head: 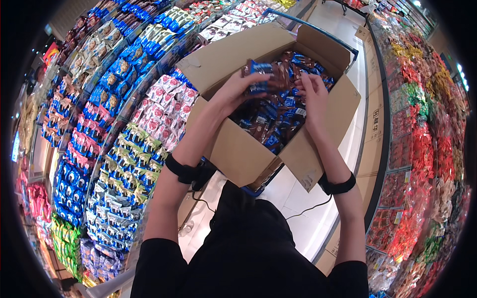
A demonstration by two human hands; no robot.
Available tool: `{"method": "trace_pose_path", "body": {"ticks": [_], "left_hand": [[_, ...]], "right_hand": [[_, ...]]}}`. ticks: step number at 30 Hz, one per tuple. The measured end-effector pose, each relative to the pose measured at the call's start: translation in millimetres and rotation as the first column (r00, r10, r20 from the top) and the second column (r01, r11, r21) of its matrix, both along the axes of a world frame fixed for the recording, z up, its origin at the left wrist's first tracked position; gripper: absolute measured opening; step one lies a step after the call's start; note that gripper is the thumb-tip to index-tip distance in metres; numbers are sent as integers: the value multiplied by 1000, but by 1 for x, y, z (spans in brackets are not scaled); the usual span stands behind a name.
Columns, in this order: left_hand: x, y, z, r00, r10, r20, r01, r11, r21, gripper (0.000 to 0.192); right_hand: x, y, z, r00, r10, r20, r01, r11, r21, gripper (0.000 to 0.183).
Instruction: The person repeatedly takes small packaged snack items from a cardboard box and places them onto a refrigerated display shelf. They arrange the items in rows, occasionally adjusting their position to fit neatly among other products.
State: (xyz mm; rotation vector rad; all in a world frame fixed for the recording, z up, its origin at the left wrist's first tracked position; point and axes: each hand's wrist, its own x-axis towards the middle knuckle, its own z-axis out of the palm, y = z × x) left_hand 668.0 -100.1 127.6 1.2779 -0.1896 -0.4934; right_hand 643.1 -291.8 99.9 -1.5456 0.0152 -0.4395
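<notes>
An open cardboard box [244,158] full of small blue-and-brown wrapped snack packets [270,115] stands before me, its flaps folded outward. Over the box's left side, my left hand [242,87] grips a few of these packets [261,70], which look blurred. My right hand [314,93] is above the packets on the right, thumb and fingertips close together; whether a packet is between them cannot be told. Both forearms reach over the near flaps.
The box rests on a cart with a blue frame [311,23]. Slanted shelves of wrapped snacks in rows [126,164] rise on the left. Along the right runs a display of red and multicoloured packets [413,149], above cardboard cartons [372,108]. Pale floor tiles [309,203] lie between.
</notes>
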Motion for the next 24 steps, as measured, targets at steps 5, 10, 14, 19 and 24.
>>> {"method": "trace_pose_path", "body": {"ticks": [5,10,14,19,24], "left_hand": [[6,4,-5,977,213,-31,-215,969,-126,37],[10,5,-10,980,198,-31,-200,971,-134,40],[9,5,-11,979,202,-12,-201,967,-154,40],[12,5,-14,979,205,5,-199,956,-215,37],[-12,8,7,930,364,58,-335,900,-278,46]], "right_hand": [[-5,-17,7,892,46,-450,-420,452,-786,36],[-7,-5,7,788,76,-611,-611,-22,-791,53],[0,6,-5,742,17,-671,-662,-140,-736,62],[4,-4,-23,805,92,-586,-589,17,-808,64],[-9,-9,-5,969,247,-1,-162,632,-758,71]]}}
